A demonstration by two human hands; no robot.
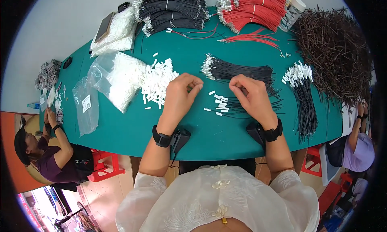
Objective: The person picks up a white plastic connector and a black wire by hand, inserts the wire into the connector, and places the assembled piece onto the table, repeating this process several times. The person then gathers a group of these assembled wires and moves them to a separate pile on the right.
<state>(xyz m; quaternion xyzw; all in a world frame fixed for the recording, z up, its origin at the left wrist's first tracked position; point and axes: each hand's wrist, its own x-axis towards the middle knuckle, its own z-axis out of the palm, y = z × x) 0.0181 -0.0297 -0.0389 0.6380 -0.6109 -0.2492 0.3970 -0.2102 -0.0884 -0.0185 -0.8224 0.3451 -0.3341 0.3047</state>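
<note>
My left hand (183, 93) is closed in a pinch at the right edge of a loose pile of white plastic sleeves (159, 81). Whatever its fingertips hold is too small to make out. A short gap to the right, my right hand (254, 95) pinches a thin black wire that barely shows at the fingertips. Behind it lies a bundle of black wires (242, 68) with pale metal ends pointing left. Under and beside the right hand are several black wires (238, 106) with white sleeves (221, 104) on their left ends.
A bundle of sleeved black wires (304, 99) lies right, beside a brown heap of thin strips (334, 50). Black (173, 10) and red wire bundles (254, 10) line the back, near a clear bottle (292, 14). Plastic bags (121, 79) lie left. People sit at both sides.
</note>
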